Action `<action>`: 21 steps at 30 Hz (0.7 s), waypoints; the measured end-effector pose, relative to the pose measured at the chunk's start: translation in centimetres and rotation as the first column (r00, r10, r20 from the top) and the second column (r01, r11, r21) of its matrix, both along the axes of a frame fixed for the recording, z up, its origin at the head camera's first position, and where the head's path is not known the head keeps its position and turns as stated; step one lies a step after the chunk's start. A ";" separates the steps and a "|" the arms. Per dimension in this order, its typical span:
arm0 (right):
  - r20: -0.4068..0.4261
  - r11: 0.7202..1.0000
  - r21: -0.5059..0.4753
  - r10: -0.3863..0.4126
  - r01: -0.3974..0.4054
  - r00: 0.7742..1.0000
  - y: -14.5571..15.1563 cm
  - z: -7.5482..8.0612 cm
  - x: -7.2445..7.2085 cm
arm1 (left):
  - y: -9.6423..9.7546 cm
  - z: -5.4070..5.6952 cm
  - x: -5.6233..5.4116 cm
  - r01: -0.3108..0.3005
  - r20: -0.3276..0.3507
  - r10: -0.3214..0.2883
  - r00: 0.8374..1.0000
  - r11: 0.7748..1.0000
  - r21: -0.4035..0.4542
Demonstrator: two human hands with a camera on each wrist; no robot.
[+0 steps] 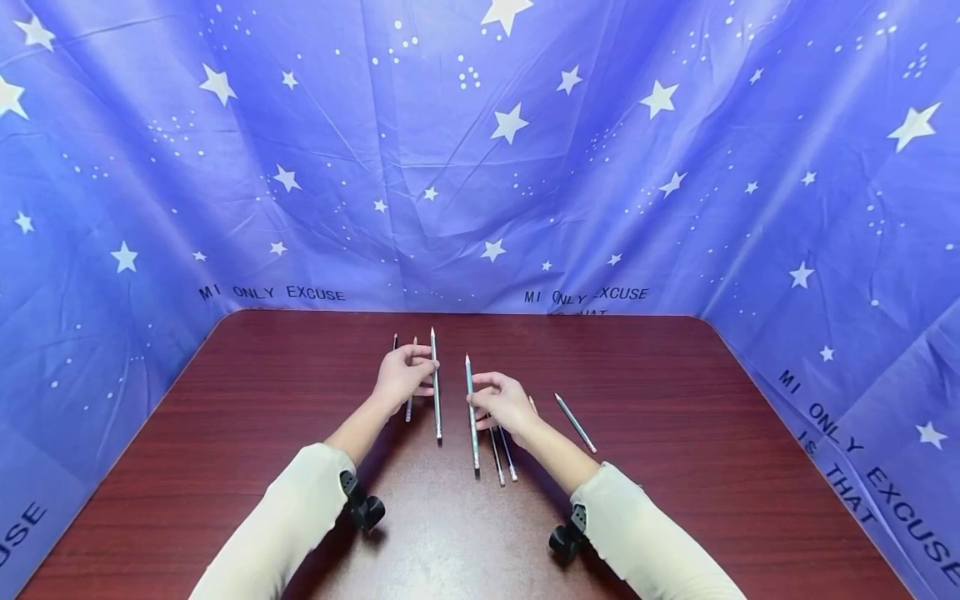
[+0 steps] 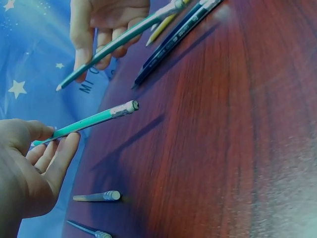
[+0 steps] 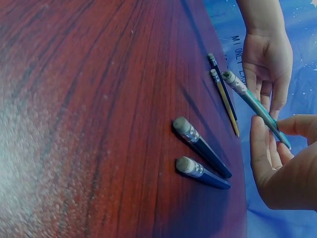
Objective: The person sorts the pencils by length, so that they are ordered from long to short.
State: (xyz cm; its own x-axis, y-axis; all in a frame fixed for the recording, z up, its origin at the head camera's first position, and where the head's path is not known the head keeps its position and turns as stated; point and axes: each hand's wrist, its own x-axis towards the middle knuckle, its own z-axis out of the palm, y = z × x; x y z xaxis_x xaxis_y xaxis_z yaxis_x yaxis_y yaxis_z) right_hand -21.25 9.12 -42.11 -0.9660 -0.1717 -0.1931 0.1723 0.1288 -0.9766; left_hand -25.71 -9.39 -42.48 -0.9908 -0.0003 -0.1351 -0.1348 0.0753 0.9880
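In the head view my left hand [image 1: 401, 375] pinches a green pencil [image 1: 437, 400] between thumb and fingers, its sharpened tip toward the back and its eraser toward me. My right hand [image 1: 506, 404] pinches another green pencil [image 1: 472, 417] in much the same pose, a short gap to the right. The left wrist view shows both pencils raised over the table, the left one casting a shadow below. Beneath my left hand lie a yellow pencil [image 3: 225, 101] and a dark pencil [image 3: 214, 62]. Two dark blue pencils [image 3: 200, 148] lie under my right hand.
Right of my right forearm lies a dark pencil [image 1: 576, 423]. A yellow pencil [image 2: 166, 27] lies partly hidden behind the right hand. The reddish-brown table [image 1: 637, 358] ends at the back and sides against a blue star-print curtain [image 1: 450, 167].
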 end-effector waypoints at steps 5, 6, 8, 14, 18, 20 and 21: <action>0.006 1.000 0.004 0.003 -0.003 1.000 0.1 -0.1 0.0 | 0.0 0.1 -0.5 -0.020 -0.002 0.020 1.000 0.999 -0.032; 0.010 1.000 0.004 0.006 -0.006 1.000 0.1 0.0 0.0 | 0.0 0.0 -0.6 -0.027 -0.001 0.026 1.000 0.999 -0.037; 0.014 1.000 0.009 0.017 -0.017 1.000 0.2 0.2 0.1 | 0.0 -0.1 -0.9 -0.035 0.002 0.035 0.999 0.998 -0.049; 0.015 0.999 0.024 0.040 -0.040 0.999 0.0 2.3 1.1 | 0.2 -0.6 -2.1 -0.051 0.016 0.052 0.999 0.995 -0.087; 0.025 0.999 0.021 0.037 -0.038 0.999 0.1 2.3 1.0 | 0.3 -0.7 -2.7 -0.045 0.019 0.048 0.999 0.993 -0.105; 0.026 0.999 0.014 0.031 -0.031 0.999 0.1 1.6 0.6 | 0.3 -0.7 -3.0 -0.048 0.018 0.051 0.999 0.993 -0.110; 0.027 1.000 0.012 0.028 -0.029 0.999 0.2 1.3 0.3 | 0.3 -0.8 -3.1 -0.050 0.018 0.052 0.998 0.992 -0.114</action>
